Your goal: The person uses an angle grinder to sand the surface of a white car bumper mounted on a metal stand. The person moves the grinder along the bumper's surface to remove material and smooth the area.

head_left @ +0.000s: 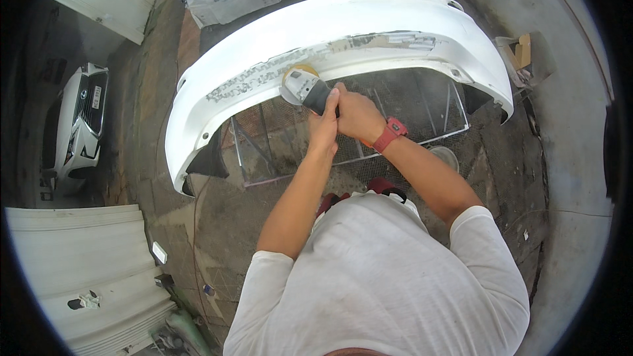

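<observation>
A white car bumper (pixel 283 29) lies curved across the scene in front of me, resting on a mesh-covered frame (pixel 409 102). Along its inner band, grey and tan scuffed patches (pixel 244 87) show through the white. A handheld power sander (pixel 310 89), silver-headed with a black body and a yellow disc, is pressed against that band left of the middle. My left hand (pixel 323 128) is closed round the sander's near end. Beside it my right hand (pixel 359 115), with a red watch on the wrist, also grips the body. The fingertips are partly hidden.
A white car (pixel 82 118) stands at the far left. Another vehicle part, covered in sheeting (pixel 237 0), is beyond the bumper. A wall (pixel 567 158) runs along the right, with a cardboard box (pixel 523 51) near it. A hose or cord (pixel 196 237) trails over the floor at left.
</observation>
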A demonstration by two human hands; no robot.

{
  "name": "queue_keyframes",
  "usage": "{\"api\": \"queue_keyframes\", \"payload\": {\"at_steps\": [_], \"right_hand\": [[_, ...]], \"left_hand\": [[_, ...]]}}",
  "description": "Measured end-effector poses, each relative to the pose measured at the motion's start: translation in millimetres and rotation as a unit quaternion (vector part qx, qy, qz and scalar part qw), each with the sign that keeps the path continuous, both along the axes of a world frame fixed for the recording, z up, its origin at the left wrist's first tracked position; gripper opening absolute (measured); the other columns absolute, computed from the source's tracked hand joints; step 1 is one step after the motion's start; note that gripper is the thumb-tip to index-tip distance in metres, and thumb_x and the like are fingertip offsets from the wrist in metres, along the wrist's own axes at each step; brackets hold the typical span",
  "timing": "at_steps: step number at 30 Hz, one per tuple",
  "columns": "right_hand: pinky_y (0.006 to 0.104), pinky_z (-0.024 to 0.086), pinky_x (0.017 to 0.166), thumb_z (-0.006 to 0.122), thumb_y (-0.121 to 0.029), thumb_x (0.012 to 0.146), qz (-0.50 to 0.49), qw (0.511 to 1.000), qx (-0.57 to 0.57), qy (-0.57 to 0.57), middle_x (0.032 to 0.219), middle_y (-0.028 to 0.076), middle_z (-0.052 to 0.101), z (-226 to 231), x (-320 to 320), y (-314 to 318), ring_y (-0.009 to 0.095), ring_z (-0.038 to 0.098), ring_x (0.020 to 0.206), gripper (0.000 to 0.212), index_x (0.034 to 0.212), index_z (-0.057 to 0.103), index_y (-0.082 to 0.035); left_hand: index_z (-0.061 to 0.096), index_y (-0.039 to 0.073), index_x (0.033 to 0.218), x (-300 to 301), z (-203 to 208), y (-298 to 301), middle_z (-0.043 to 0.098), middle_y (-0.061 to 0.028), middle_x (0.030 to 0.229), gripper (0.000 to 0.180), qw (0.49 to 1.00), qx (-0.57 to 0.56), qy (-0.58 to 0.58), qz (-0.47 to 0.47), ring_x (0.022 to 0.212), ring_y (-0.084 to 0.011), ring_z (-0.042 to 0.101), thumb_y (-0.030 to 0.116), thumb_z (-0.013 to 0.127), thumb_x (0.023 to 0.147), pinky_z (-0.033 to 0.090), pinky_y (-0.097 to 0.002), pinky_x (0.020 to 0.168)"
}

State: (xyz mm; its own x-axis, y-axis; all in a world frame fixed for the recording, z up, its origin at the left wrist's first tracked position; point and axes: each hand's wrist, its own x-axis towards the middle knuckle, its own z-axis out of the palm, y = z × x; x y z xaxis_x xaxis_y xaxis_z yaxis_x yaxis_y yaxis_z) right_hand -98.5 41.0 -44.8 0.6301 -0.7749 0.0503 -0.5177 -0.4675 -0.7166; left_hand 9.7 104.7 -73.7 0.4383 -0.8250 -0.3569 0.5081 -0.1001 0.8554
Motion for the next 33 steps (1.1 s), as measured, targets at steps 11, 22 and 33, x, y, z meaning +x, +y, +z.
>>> {"api": "queue_keyframes", "payload": {"at_steps": [11, 22, 33], "right_hand": [[0.0618, 0.058, 0.079, 0.079, -0.025, 0.093, -0.005, 1.0, -0.004, -0.014, 0.095, 0.031, 0.076, -4.3, 8.2, 4.8, 0.055, 0.074, 0.093, 0.044, 0.116, 0.053, 0.001], [0.0619, 0.058, 0.081, 0.077, -0.027, 0.094, -0.021, 1.0, 0.016, 0.001, 0.096, 0.033, 0.076, 1.8, -10.2, -1.1, 0.055, 0.074, 0.096, 0.044, 0.117, 0.054, 0.002], [0.0618, 0.057, 0.079, 0.073, -0.028, 0.1, -0.061, 0.998, -0.002, -0.028, 0.094, 0.033, 0.076, 8.1, -18.0, 2.5, 0.055, 0.074, 0.093, 0.04, 0.118, 0.055, 0.002]], "left_hand": [[0.06, 0.004, 0.152, 13.4, -8.9, 1.1, 0.07, -0.0125, 0.141, 0.077, 0.999, 0.017, -0.03, -0.009, 0.127, -0.0227, 0.07, 0.052, 0.088, 0.099, 0.058, -0.0402, 0.106], [0.062, -0.002, 0.146, -8.1, 14.3, -2.9, 0.071, -0.0123, 0.138, 0.069, 0.999, 0.015, -0.022, -0.019, 0.129, -0.0211, 0.068, 0.044, 0.087, 0.102, 0.053, -0.0401, 0.113], [0.06, -0.001, 0.147, -15.1, 17.0, -11.1, 0.07, -0.0137, 0.139, 0.07, 0.999, 0.007, -0.035, -0.037, 0.131, -0.0232, 0.067, 0.044, 0.087, 0.101, 0.051, -0.0406, 0.115]]}}
